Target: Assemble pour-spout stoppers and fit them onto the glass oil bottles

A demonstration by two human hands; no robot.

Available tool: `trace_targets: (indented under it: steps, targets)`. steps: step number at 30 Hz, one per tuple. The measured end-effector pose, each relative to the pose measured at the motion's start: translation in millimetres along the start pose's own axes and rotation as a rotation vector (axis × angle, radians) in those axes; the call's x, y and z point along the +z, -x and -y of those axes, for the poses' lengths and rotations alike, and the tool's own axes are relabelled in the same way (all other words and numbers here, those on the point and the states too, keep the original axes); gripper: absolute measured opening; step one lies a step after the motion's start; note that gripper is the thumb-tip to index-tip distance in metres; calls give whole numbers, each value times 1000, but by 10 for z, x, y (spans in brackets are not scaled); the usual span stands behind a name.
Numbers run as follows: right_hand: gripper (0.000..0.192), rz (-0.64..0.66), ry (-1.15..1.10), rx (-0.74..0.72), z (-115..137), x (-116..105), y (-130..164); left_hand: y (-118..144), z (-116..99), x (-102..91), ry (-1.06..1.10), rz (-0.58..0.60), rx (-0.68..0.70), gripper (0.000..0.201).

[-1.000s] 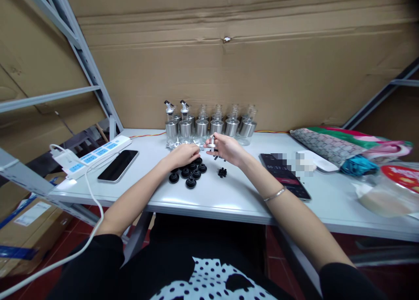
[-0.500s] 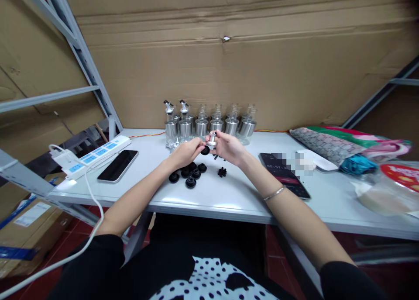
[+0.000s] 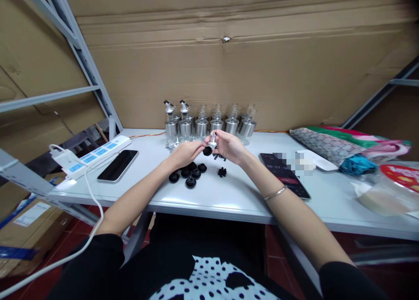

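My right hand (image 3: 228, 146) is closed on a silver pourer spout (image 3: 213, 140) above the middle of the table. The fingers of my left hand (image 3: 189, 153) pinch a black rubber stopper (image 3: 207, 151) at the spout's lower end. Whether the two parts are joined cannot be made out. Several more black stoppers (image 3: 190, 182) lie below my left hand. A small cluster of black pieces (image 3: 222, 172) rests to their right, and thin black parts (image 3: 220, 156) lie partly hidden under my right hand. Silver spout pieces (image 3: 173, 145) show behind my left hand.
Several glass bottles with metal sleeves (image 3: 201, 127) stand in rows at the back; two carry pourers (image 3: 169, 107). A phone (image 3: 118, 166) and a power strip (image 3: 98, 156) lie left. On the right are another phone (image 3: 284, 176), a patterned bag (image 3: 324, 145) and a tape roll (image 3: 389, 191).
The black stopper has shifted slightly right and tilted against the spout between my fingers. Both hands stay in nearly the same place.
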State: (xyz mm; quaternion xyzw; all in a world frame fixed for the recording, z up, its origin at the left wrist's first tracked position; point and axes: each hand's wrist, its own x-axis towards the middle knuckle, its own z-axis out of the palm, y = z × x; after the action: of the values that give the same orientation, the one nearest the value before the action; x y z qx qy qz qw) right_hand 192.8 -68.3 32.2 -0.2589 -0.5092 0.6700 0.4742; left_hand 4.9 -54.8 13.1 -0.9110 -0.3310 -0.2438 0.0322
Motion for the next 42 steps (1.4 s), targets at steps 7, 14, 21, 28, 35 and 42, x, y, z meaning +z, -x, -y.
trace_targets:
  steps: [7,14,21,28,35,42]
  targets:
    - [18,-78,-10,-51,12,-22,-18,26,24,-30,54,68,5,20]
    - [25,-131,74,-120,14,1,-15,3,-15,-26,50,116,61,25]
    - [31,-190,91,-233,-30,48,-39,-5,-10,-13,-56,-51,106,35]
    - [29,-239,-34,-339,-18,40,-74,5,8,-12,-94,-228,128,42]
    - [32,-123,-95,-171,-23,69,-58,14,-38,-27,9,-195,83,44]
    - [30,-77,-95,-128,-39,138,-33,20,-70,-61,141,-211,47,43]
